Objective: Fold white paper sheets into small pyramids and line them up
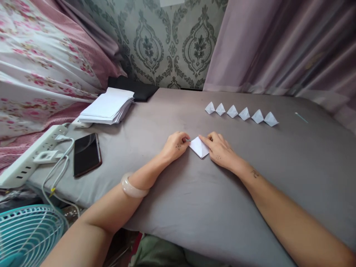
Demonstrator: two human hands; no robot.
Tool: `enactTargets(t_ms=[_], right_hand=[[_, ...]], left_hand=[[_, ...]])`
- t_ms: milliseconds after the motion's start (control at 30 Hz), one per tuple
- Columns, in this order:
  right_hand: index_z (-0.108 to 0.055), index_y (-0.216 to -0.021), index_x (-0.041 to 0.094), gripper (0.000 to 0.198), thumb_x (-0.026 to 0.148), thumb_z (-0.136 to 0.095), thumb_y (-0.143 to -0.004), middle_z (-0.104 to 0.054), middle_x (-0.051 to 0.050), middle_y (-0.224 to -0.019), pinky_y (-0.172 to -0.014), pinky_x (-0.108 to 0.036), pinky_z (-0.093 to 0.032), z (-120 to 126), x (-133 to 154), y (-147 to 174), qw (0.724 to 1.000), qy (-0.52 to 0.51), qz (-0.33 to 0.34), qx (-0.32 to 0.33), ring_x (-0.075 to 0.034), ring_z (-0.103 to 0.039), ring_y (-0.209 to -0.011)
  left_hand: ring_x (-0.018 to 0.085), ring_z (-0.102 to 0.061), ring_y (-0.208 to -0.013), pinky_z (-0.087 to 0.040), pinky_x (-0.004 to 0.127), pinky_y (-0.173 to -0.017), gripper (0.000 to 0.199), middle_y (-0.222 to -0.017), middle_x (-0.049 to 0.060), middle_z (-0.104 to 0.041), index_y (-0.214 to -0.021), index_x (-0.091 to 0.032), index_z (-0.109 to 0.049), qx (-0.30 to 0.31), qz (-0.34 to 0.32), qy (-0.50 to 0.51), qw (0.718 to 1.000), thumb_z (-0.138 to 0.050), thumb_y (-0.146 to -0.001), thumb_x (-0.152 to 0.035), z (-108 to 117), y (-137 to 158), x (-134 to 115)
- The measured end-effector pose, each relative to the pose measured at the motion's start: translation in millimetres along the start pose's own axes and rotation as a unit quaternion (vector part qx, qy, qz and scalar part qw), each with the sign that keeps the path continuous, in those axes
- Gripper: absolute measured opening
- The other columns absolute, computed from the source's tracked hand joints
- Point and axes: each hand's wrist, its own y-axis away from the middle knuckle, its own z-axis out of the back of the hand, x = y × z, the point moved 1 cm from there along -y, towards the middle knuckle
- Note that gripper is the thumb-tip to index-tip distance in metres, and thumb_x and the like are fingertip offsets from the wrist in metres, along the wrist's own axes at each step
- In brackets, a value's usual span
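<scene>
A small folded white paper (200,148), diamond-shaped with a crease down it, lies on the grey cloth surface (167,207) between my hands. My left hand (176,146) pinches its left corner between thumb and fingertips. Across from it, my right hand (221,148) presses the upper right edge with an outstretched index finger, while the other fingers curl in. The right corner of the paper is hidden under that hand. Beyond it, several finished-looking folded paper pieces (244,114) stand in a slanting row.
At the left lie a stack of white paper (107,105), a black folder-like item (141,90) and a phone (87,154). A power strip (33,155) with cables runs along the left edge, above a teal fan (30,237). A thin stick (302,117) lies far right.
</scene>
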Motion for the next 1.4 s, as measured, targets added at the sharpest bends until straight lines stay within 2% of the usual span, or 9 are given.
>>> enactTargets(t_ms=[167, 367, 467, 667, 867, 967, 1067, 1267, 1400], right_hand=[[-0.040, -0.143, 0.035, 0.050, 0.022, -0.032, -0.096, -0.050, -0.011, -0.111, -0.078, -0.035, -0.041, 4.1, 0.5, 0.5, 0.999, 0.015, 0.005, 0.032, -0.022, -0.048, -0.091], [-0.040, -0.142, 0.038, 0.048, 0.024, -0.029, -0.097, -0.049, -0.009, -0.110, -0.080, -0.035, -0.040, 4.2, -0.2, 0.0, 0.999, 0.002, 0.003, 0.036, -0.022, -0.047, -0.090], [-0.039, -0.143, 0.036, 0.049, 0.024, -0.028, -0.097, -0.049, -0.010, -0.108, -0.079, -0.035, -0.040, 2.9, -1.0, -0.4, 0.999, 0.004, 0.002, 0.033, -0.022, -0.047, -0.090], [-0.041, -0.143, 0.032, 0.051, 0.019, -0.029, -0.095, -0.049, -0.011, -0.110, -0.079, -0.036, -0.040, 5.0, 1.1, -0.6, 0.999, 0.014, -0.006, 0.041, -0.022, -0.047, -0.091], [-0.043, -0.141, 0.034, 0.049, 0.021, -0.030, -0.095, -0.050, -0.011, -0.107, -0.075, -0.035, -0.040, 8.8, 5.1, -0.7, 0.998, 0.043, -0.006, 0.039, -0.022, -0.047, -0.088], [-0.045, -0.140, 0.033, 0.049, 0.021, -0.030, -0.095, -0.050, -0.011, -0.106, -0.074, -0.036, -0.040, 7.5, 4.5, -0.2, 0.999, 0.043, 0.004, 0.030, -0.023, -0.048, -0.088], [-0.048, -0.137, 0.030, 0.046, 0.022, -0.030, -0.095, -0.051, -0.012, -0.108, -0.077, -0.038, -0.042, 2.6, 2.3, 0.7, 1.000, 0.014, 0.019, 0.007, -0.024, -0.048, -0.091], [-0.060, -0.119, 0.018, 0.046, 0.004, -0.033, -0.085, -0.056, -0.012, -0.117, -0.092, -0.038, -0.043, -2.9, 2.6, 2.0, 0.989, -0.091, 0.072, -0.094, -0.024, -0.048, -0.103], [-0.065, -0.109, 0.019, 0.041, 0.005, -0.035, -0.085, -0.063, -0.010, -0.109, -0.089, -0.037, -0.045, 1.2, 2.7, 7.6, 0.986, -0.121, 0.082, -0.079, -0.023, -0.052, -0.099]], left_hand=[[0.015, -0.060, -0.076, -0.050, 0.029, -0.076, 0.019, -0.087, 0.006, -0.068, -0.087, -0.016, -0.069, -0.012, -0.040, 0.000, 0.999, -0.051, -0.082, -0.012, 6.6, 1.4, -2.6], [0.020, -0.058, -0.103, -0.048, 0.035, -0.092, 0.043, -0.114, 0.011, -0.064, -0.108, -0.016, -0.065, 0.033, -0.251, -0.046, 0.966, -0.035, -0.081, 0.000, -0.8, -1.4, 3.0], [0.021, -0.055, -0.108, -0.047, 0.036, -0.095, 0.054, -0.121, 0.012, -0.061, -0.118, -0.015, -0.059, 0.070, -0.301, -0.097, 0.946, -0.034, -0.075, 0.004, -4.4, -1.8, 5.4], [0.022, -0.055, -0.106, -0.045, 0.037, -0.097, 0.045, -0.117, 0.015, -0.062, -0.112, -0.010, -0.059, 0.113, -0.312, -0.160, 0.930, -0.035, -0.077, 0.003, -1.3, 0.1, 0.4], [0.022, -0.054, -0.113, -0.046, 0.040, -0.097, 0.053, -0.126, 0.016, -0.055, -0.127, -0.013, -0.047, 0.043, -0.295, -0.095, 0.950, -0.033, -0.079, 0.001, -4.5, -1.8, 6.0], [0.021, -0.055, -0.108, -0.048, 0.038, -0.093, 0.048, -0.118, 0.015, -0.057, -0.118, -0.013, -0.054, 0.041, -0.307, -0.073, 0.948, -0.036, -0.076, 0.001, -2.4, -1.3, 8.2], [0.021, -0.057, -0.104, -0.048, 0.036, -0.093, 0.044, -0.111, 0.012, -0.060, -0.108, -0.013, -0.060, 0.073, -0.322, -0.067, 0.942, -0.038, -0.072, 0.001, 1.8, 0.7, 7.0], [0.022, -0.055, -0.110, -0.047, 0.035, -0.096, 0.050, -0.115, 0.013, -0.060, -0.116, -0.013, -0.059, 0.110, -0.320, -0.110, 0.935, -0.037, -0.074, 0.001, 4.5, 3.9, 3.7], [0.021, -0.057, -0.109, -0.047, 0.034, -0.094, 0.047, -0.115, 0.012, -0.061, -0.114, -0.014, -0.062, 0.116, -0.309, -0.108, 0.938, -0.039, -0.075, -0.001, 7.1, 5.4, 1.7]])
